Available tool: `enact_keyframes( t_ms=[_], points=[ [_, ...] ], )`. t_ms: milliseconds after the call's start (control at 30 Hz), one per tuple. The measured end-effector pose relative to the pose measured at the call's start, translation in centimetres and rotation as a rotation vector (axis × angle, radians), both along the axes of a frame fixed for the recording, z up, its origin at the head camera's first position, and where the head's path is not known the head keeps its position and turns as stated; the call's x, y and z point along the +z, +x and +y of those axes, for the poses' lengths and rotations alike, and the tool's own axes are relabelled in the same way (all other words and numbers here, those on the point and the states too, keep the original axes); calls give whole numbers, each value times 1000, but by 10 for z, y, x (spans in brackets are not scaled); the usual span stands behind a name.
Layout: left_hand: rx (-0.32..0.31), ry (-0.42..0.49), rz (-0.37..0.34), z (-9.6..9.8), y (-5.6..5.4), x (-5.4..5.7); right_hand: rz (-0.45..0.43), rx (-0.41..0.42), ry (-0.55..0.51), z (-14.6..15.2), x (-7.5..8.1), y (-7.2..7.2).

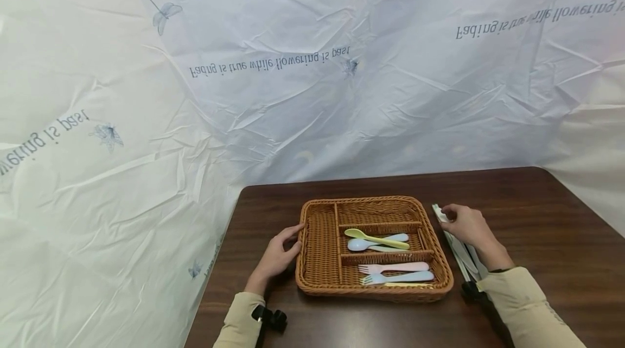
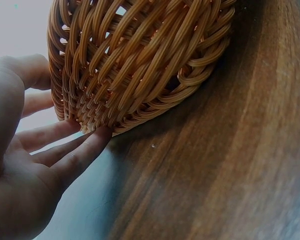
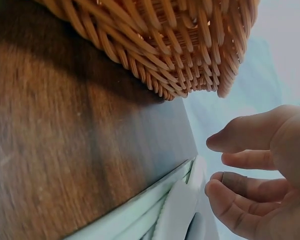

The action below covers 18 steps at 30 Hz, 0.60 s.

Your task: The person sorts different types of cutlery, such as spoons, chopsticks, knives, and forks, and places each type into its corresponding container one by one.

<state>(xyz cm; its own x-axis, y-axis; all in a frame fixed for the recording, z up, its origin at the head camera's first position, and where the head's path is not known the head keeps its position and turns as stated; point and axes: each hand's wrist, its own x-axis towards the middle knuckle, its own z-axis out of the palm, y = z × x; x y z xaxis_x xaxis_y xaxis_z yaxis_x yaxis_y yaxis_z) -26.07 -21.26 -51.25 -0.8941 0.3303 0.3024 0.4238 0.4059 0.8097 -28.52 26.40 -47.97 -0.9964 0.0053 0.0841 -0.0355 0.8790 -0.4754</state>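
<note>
A brown wicker basket (image 1: 319, 250) with several compartments stands on the table. My left hand (image 1: 277, 254) rests its fingers on the basket's left side; in the left wrist view the fingertips (image 2: 102, 134) touch the woven wall low down. To the right of the basket, my right hand (image 1: 466, 226) hovers over a bundle of pale utensils. In the right wrist view its thumb and fingers are apart with nothing between them. Below it lie long pale green sticks like chopsticks (image 3: 135, 215), a white knife with a serrated edge (image 3: 175, 212) and a grey utensil (image 3: 196, 227).
In the basket's middle compartment lie a yellow spoon (image 1: 358, 234), a light blue spoon (image 1: 358, 245) and another pale handle. The front compartment holds a pink fork (image 1: 402, 267), a blue fork (image 1: 402, 277) and a yellow piece. A printed white sheet (image 1: 293, 109) hangs behind the dark wooden table (image 1: 517, 212).
</note>
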Motion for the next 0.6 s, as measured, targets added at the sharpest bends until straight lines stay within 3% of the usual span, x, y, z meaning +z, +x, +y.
enact_keyframes(
  t_ms=[267, 600],
  points=[
    [-42, -22, -27, 3, 14, 29, -13, -1, 11, 0, 0, 1],
    [-49, -23, -49, 2, 13, 28, -22, -7, 4, 1, -6, -1]
  ],
)
